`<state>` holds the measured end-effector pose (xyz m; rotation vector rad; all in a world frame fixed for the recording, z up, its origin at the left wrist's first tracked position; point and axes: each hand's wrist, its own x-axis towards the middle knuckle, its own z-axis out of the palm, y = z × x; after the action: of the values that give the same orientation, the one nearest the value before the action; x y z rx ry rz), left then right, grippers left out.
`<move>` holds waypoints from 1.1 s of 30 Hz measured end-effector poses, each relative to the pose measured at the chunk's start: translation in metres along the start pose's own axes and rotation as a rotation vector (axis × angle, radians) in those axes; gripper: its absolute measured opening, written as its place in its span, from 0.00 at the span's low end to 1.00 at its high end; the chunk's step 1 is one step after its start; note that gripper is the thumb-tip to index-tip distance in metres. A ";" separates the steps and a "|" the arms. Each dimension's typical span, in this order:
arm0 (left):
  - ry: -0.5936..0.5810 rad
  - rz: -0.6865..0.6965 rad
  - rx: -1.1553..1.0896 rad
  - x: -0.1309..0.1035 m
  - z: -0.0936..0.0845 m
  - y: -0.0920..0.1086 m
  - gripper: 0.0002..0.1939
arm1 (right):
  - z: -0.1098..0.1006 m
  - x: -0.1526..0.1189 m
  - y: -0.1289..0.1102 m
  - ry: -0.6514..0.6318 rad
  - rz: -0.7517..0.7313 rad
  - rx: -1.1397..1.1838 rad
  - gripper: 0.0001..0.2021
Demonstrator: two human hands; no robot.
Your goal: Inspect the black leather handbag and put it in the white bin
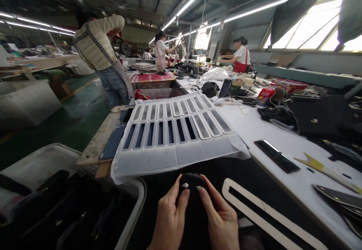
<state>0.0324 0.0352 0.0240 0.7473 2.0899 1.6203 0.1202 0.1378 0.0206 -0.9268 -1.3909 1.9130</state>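
My left hand (171,214) and my right hand (222,216) grip a black piece with a rounded end (194,180) from both sides, at the bottom middle of the head view. Both thumbs press on its near face, and the fingers wrap behind it. Two small whitish spots show by the thumb tips; I cannot tell what they are. The piece's lower part blends into the dark background, so its full shape and kind are unclear. Just right of my right hand lies a long off-white frame (261,204) with a slot down its middle.
Ahead, a white sheet (152,163) carries two rows of slotted strips (210,123). At left stands a bin (141,197) of black goods. The right table holds a phone (277,155), a yellow-handled tool (313,163) and black bags (319,116). Several people work farther back.
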 end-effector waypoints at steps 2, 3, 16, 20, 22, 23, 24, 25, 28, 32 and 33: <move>0.005 0.006 -0.006 0.000 0.000 0.003 0.29 | -0.001 0.001 0.003 0.004 0.004 0.004 0.27; 0.011 0.006 -0.015 0.000 0.001 0.004 0.28 | 0.000 0.002 0.004 0.016 0.014 0.018 0.26; -0.015 -0.092 -0.264 0.007 -0.006 0.007 0.25 | 0.018 0.000 -0.029 0.074 -0.021 -0.007 0.27; 0.023 -0.061 -0.234 0.011 -0.006 0.020 0.21 | 0.019 0.001 -0.029 0.132 -0.105 -0.116 0.24; 0.049 -0.056 -0.221 0.010 -0.005 0.027 0.19 | 0.019 0.001 -0.027 0.156 -0.099 -0.125 0.24; 0.061 -0.052 -0.219 0.009 -0.004 0.030 0.17 | 0.018 0.001 -0.026 0.165 -0.093 -0.126 0.24; 0.072 -0.046 -0.219 0.009 -0.003 0.031 0.16 | 0.017 0.001 -0.024 0.175 -0.095 -0.131 0.24; 0.080 -0.044 -0.228 0.008 -0.002 0.032 0.15 | 0.016 0.001 -0.023 0.183 -0.105 -0.144 0.24; 0.084 -0.078 -0.306 0.011 -0.001 0.025 0.16 | 0.015 0.000 -0.019 0.195 -0.147 -0.212 0.23; 0.087 -0.132 -0.399 0.017 -0.004 0.010 0.18 | 0.015 -0.015 -0.007 0.114 -0.056 -0.262 0.30; 0.096 -0.138 -0.410 0.017 -0.005 0.006 0.17 | 0.014 -0.022 -0.002 0.087 0.002 -0.277 0.34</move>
<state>0.0168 0.0430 0.0316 0.3860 1.7376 1.9478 0.1217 0.1138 0.0295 -1.1266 -1.6292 1.6858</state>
